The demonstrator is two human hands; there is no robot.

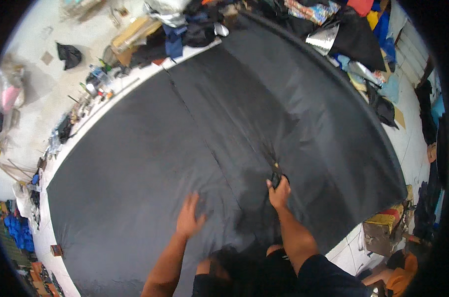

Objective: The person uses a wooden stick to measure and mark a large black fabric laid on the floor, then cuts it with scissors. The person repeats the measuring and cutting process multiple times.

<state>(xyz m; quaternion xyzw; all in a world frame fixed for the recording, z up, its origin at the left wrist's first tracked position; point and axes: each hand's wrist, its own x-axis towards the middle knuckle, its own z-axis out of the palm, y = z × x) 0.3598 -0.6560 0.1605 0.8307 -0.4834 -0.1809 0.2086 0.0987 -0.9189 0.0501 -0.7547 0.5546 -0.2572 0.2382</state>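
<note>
A large sheet of black material (120, 148) is spread out beneath me. A thin dark line, perhaps a cut or seam, runs across it from the far edge towards me. My right hand (280, 192) is closed round the dark handles of a pair of scissors (276, 168), whose blades point away from me over the sheet. Whether the blades are apart is hard to make out. My left hand (189, 218) is left of the line, fingers stretched out over the sheet, holding nothing. Whether its palm touches the material is unclear.
Along the far left edge lie small tools and a bottle (100, 74). Bags and cloth scraps (175, 39) heap at the far side, with a black bag (69, 55) on the pale floor. A small brown block (56, 250) sits at the left edge. Lower right, another person in orange (402, 274) is partly visible.
</note>
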